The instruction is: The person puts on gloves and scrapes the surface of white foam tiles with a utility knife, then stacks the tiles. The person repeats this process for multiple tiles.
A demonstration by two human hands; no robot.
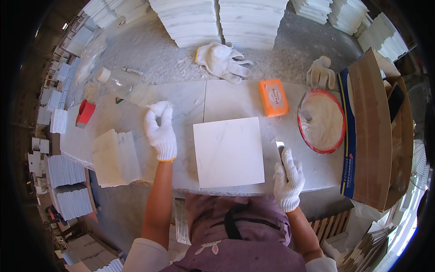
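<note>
A square white marble tile [229,152] lies flat on the stone worktop [190,97] in front of me. My left hand [161,129], in a white knit glove, rests on the worktop left of the tile with its fingers curled around a small white lump. My right hand [287,177], also gloved, sits at the tile's right side and holds a small metal scraper [280,146] whose blade points away from me. A red-rimmed bowl of white paste [321,120] stands just beyond the right hand.
An orange sponge block [273,97], a stack of marble tiles [117,157], a red tape roll [85,113] and a plastic bottle [115,81] sit on the worktop. Spare gloves [223,61] lie behind. A cardboard box [374,131] stands at right. Tile stacks [217,20] surround.
</note>
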